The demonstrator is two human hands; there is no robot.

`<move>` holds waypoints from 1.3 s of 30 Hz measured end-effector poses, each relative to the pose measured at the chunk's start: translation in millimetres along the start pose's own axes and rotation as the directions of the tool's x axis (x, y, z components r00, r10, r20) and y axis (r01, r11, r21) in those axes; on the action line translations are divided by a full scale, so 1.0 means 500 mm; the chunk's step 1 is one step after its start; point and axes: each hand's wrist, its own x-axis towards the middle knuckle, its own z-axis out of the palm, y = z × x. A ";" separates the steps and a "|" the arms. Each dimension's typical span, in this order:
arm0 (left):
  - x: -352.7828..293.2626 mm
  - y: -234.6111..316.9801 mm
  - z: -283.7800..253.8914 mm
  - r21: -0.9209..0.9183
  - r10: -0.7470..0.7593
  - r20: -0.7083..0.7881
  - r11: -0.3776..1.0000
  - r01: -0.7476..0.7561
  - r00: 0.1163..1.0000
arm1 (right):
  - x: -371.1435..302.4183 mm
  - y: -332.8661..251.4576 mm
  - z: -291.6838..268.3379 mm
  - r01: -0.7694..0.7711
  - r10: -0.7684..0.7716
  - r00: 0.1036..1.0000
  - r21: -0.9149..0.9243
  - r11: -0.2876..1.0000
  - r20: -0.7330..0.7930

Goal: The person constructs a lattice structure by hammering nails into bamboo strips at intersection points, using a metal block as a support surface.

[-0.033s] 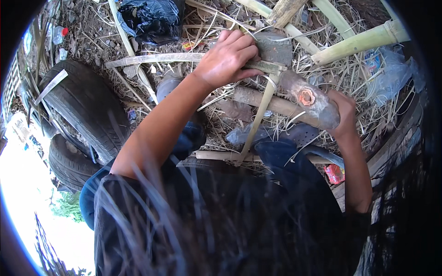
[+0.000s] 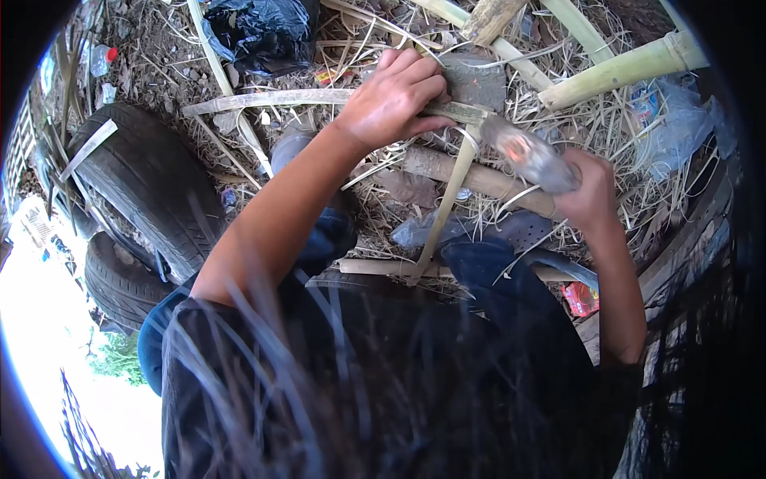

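Note:
My left hand (image 2: pixel 396 100) is closed around a long split bamboo strip (image 2: pixel 267 101), which sticks out to both sides of the fist. Just beyond my fingers lies a flat grey slab (image 2: pixel 476 81); whether it is stone or metal I cannot tell. My right hand (image 2: pixel 589 190) grips a short, thick piece of wood (image 2: pixel 533 156) with an orange cut knot, smeared by motion. The wood's far end is close to the strip's right end, and I cannot tell if they touch. A narrower bamboo strip (image 2: pixel 443 211) slants down from that end toward my legs.
A bamboo pole (image 2: pixel 479 181) lies beneath the wood piece. More bamboo (image 2: pixel 622 73) lies at the upper right, by a clear plastic bag (image 2: pixel 674 132). Old tyres (image 2: pixel 148 180) stand at the left, a black plastic bag (image 2: pixel 262 36) at the top. Thin shavings cover the ground.
My right hand and the wood piece have shifted slightly left and up, toward the strip's right end. My left hand keeps its hold nearly in place.

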 end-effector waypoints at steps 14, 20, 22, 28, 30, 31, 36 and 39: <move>0.005 -0.007 -0.003 0.042 0.015 0.017 0.999 -0.015 1.000 | 0.000 -0.003 -0.038 -0.003 0.016 0.996 -0.150 0.989 0.083; 0.009 0.015 -0.013 0.175 0.042 0.058 0.983 -0.051 0.997 | -0.112 0.080 -0.115 -0.199 0.233 0.966 -0.260 0.945 0.108; 0.017 0.027 -0.026 0.224 0.050 0.109 0.972 -0.074 0.993 | -0.154 0.125 -0.135 -0.286 0.333 0.939 -0.336 0.898 0.091; 0.033 0.052 -0.048 0.410 0.081 0.236 0.895 -0.175 0.968 | -0.239 0.175 -0.115 -0.513 0.533 0.846 -0.337 0.790 -0.038; 0.031 0.057 -0.052 0.435 0.073 0.218 0.886 -0.163 0.973 | -0.250 0.197 -0.094 -0.543 0.560 0.827 -0.326 0.774 -0.049; 0.029 0.060 -0.050 0.441 0.065 0.208 0.884 -0.153 0.976 | -0.258 0.210 -0.079 -0.542 0.553 0.830 -0.323 0.776 -0.065; 0.036 0.108 -0.024 0.439 0.038 0.152 0.893 -0.102 0.988 | -0.270 0.208 -0.055 -0.557 0.554 0.825 -0.317 0.767 -0.109; 0.049 0.167 -0.032 0.380 -0.202 0.074 0.911 0.160 0.977 | -0.265 0.209 -0.063 -0.600 0.601 0.794 -0.283 0.748 -0.095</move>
